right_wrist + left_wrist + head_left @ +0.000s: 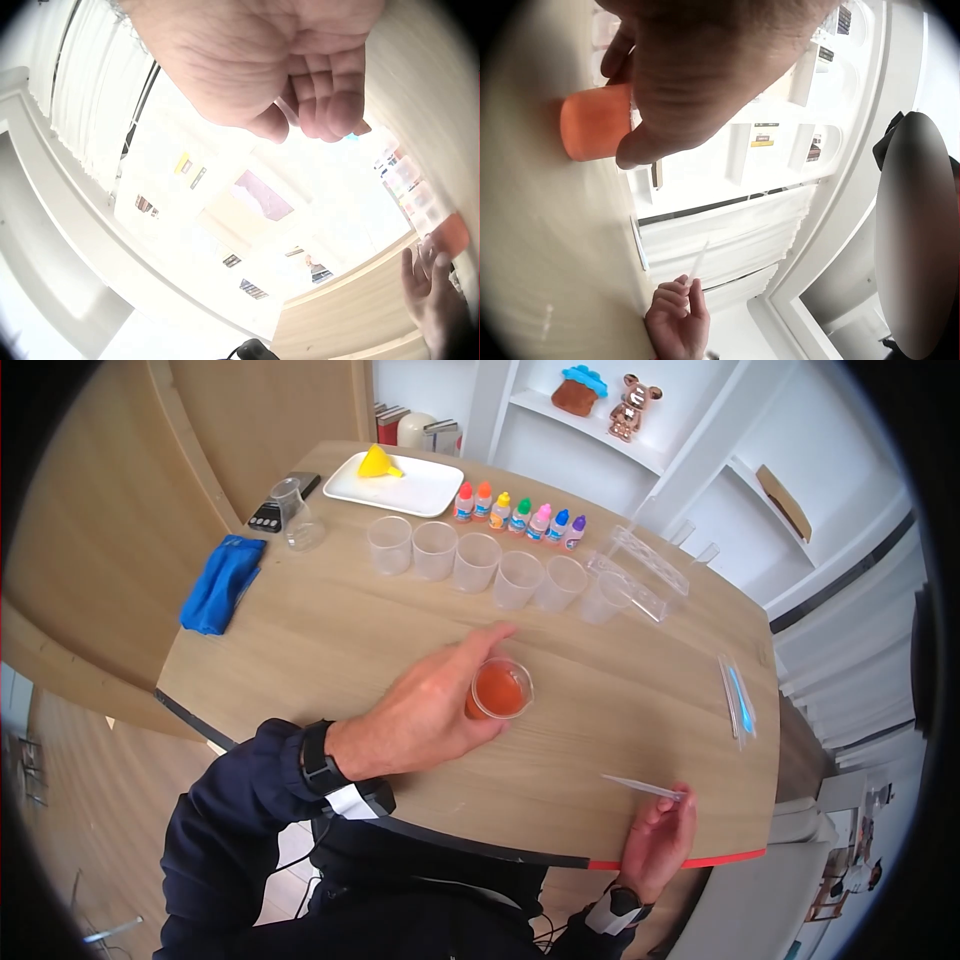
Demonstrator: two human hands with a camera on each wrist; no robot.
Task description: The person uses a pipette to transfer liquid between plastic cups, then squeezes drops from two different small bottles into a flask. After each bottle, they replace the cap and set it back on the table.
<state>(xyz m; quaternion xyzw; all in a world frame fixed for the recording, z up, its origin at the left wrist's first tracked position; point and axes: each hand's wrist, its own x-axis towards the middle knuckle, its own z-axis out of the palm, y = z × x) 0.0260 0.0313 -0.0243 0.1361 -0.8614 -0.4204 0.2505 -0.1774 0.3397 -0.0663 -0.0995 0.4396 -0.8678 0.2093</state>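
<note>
A clear plastic cup (501,690) of orange-red liquid stands on the table in front of me. My left hand (425,705) curves round its left side, thumb at the near side and index finger stretched past the far side; the other fingers are hidden in the head view. In the left wrist view the orange cup (596,124) sits between thumb and fingers. Near the table's front right edge, my right hand (661,835) pinches a thin, tapering translucent stick (640,786) between thumb and fingertips. It points left, toward the cup side, raised above the tabletop.
Several empty clear cups (476,565) form a row behind, with coloured dropper bottles (520,517) beyond. Around them are a white tray (430,500) with a yellow funnel (377,462), a flask (300,525), a scale (266,516), a blue cloth (222,585), a clear rack (645,572) and wrapped sticks (738,700).
</note>
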